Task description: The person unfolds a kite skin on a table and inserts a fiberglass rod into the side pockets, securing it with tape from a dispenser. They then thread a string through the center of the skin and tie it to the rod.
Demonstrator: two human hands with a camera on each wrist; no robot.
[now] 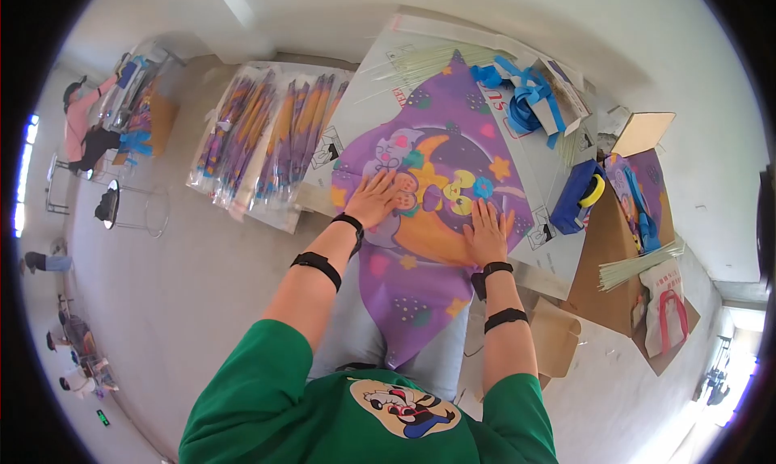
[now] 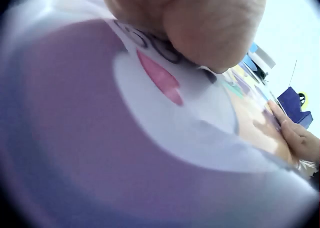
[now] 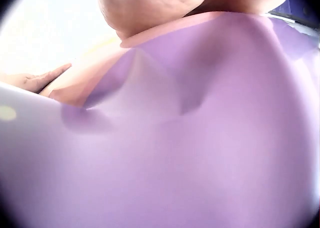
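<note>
A purple kite sail (image 1: 428,132), printed with a crescent moon, stars and cartoon animals, lies spread over the work surface. Its lower point hangs over the near edge onto the person's lap. My left hand (image 1: 373,199) rests on the left part of the print with the fingers straight. On the right part, beside the yellow cartoon face, my right hand (image 1: 487,233) lies with its fingers extended. In the left wrist view the heel of the left hand (image 2: 200,23) presses on the sail, and the right wrist view shows the right palm (image 3: 155,10) against slightly rippled purple sheet.
Packed kites (image 1: 271,132) in clear plastic lie at the left. Blue strips (image 1: 529,100) sit at the back right, near pale thin sticks (image 1: 432,62). A blue pouch with a yellow ring (image 1: 575,197) and an open cardboard box (image 1: 602,262) stand at the right.
</note>
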